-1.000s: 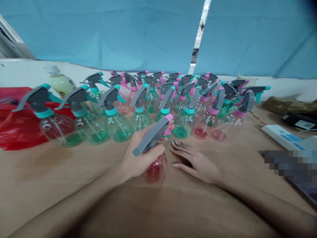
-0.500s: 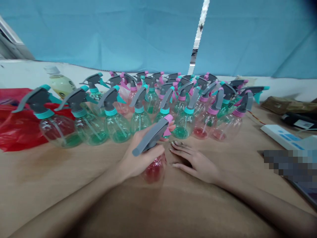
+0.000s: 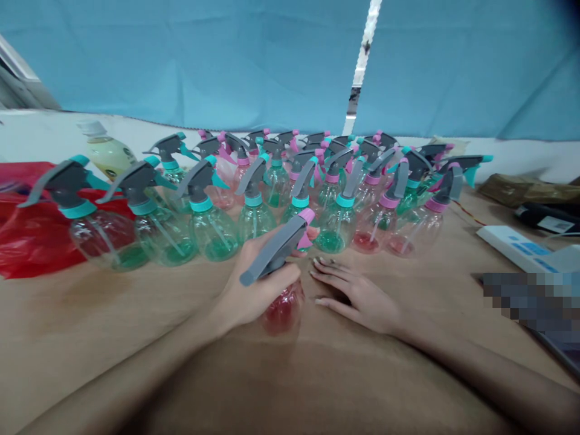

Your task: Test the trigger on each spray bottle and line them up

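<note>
My left hand is wrapped round the neck of a spray bottle with a grey lever, pink nozzle and red liquid. It stands on the table near me, its collar hidden by my fingers. To its right, my right hand lies flat on the wood, fingers stretched out and holding nothing. Just beyond both hands runs a front row of clear spray bottles. Among them are a teal-collared bottle with green liquid and a pink-collared bottle with a little red liquid.
Several more spray bottles stand behind the front row. At left are a red plastic bag and a capped bottle of pale yellow liquid. At right lie a white power strip, a black pouch-like object and a blurred-out dark device.
Almost nothing differs. The view has shifted very slightly, while both hands and the held spray bottle keep their places.
</note>
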Demonstrator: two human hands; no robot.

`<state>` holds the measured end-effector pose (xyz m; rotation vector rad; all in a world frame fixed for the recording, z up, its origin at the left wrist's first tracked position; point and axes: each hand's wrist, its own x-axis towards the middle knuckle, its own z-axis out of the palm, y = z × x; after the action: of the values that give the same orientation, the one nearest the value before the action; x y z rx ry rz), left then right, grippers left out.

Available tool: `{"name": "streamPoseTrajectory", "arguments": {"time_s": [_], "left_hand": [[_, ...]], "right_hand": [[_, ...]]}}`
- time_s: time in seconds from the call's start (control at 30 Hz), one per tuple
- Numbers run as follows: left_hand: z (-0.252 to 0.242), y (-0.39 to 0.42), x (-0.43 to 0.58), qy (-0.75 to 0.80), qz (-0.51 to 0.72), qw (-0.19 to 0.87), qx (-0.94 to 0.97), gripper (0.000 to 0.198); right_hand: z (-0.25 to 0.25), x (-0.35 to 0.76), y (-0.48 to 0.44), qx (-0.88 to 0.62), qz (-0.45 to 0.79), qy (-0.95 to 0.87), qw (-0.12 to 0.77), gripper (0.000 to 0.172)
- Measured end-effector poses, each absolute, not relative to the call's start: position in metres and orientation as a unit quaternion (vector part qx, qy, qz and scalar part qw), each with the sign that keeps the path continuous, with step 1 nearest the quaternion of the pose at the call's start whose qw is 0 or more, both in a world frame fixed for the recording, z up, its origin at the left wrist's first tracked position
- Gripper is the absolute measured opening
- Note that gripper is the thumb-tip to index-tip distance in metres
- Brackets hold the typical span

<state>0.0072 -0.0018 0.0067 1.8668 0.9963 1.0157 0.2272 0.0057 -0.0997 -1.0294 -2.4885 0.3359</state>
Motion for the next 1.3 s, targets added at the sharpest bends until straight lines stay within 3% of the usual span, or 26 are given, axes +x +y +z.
{"name": "streamPoseTrajectory", "arguments": {"time_s": [0.5, 0.93, 1.3], "left_hand": [[0.0034, -0.0009, 0.0074, 0.37, 0.411, 0.412, 0.724, 0.044], [0.0018, -0.0017, 0.0052, 0.417, 0.401, 0.317, 0.751, 0.024], [0.0033, -0.0007, 0.0043, 0.386, 0.421, 0.334, 0.75, 0.016]], "right_hand": [[-0.1, 0.2274, 0.0058, -0.373, 0.122, -0.896, 0.208, 0.054], [-0.1017, 0.2276, 0.0058, -0.376, 0.119, -0.894, 0.212, 0.055], [-0.1001, 0.2273, 0.0058, -0.37, 0.123, -0.893, 0.224, 0.053]]}}
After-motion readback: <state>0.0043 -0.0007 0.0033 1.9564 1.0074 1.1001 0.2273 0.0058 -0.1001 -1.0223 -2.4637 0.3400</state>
